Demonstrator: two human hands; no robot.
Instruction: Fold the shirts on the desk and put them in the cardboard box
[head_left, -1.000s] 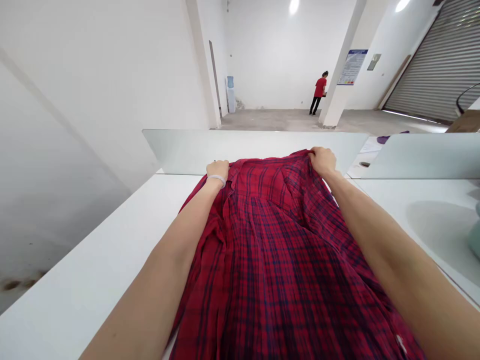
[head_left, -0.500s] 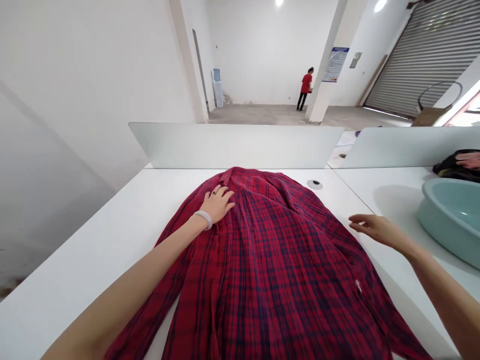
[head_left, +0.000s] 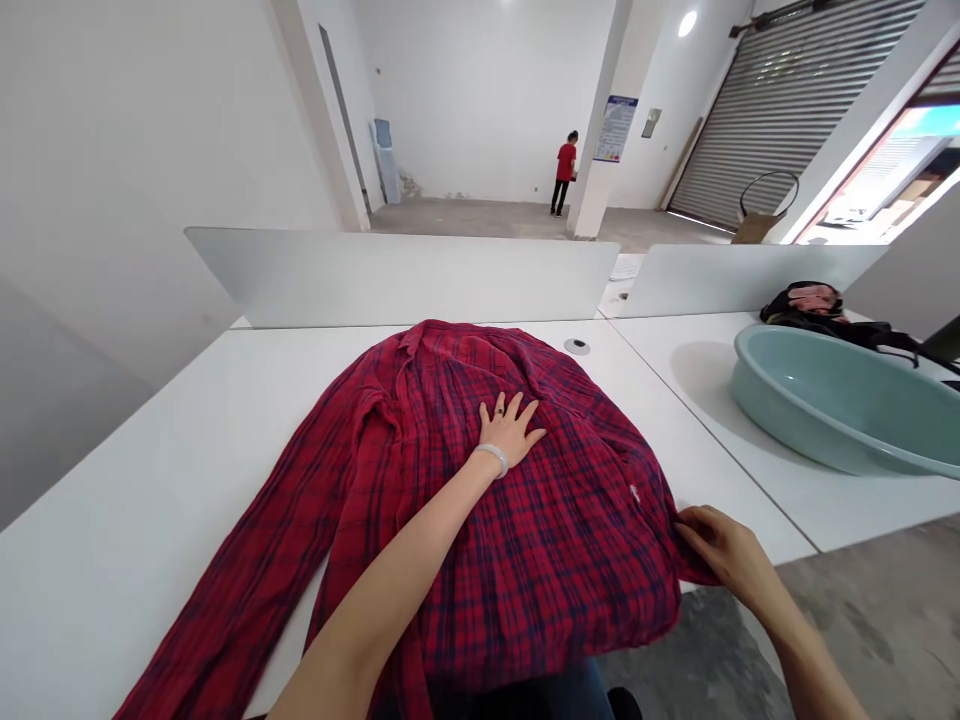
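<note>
A red plaid shirt (head_left: 570, 540) lies spread over the white desk (head_left: 150, 490), with one long sleeve trailing to the lower left. My left hand (head_left: 508, 430) rests flat on the middle of the shirt, fingers apart, a bangle on its wrist. My right hand (head_left: 720, 547) is at the desk's near right edge, pinching a fold of the shirt's hem between fingers and thumb. The shirt's collar points away from me, and part of the cloth hangs past the near edge.
A pale teal plastic basin (head_left: 832, 400) sits on the desk to the right, with a dark bundle (head_left: 802, 305) behind it. Frosted divider panels (head_left: 397, 280) stand along the far side. A person in a red top (head_left: 566, 165) stands far back near a pillar.
My right hand has moved from above the desk down to the shirt's near edge and taken hold of it. My left hand has shifted right, and the shirt now spreads wider.
</note>
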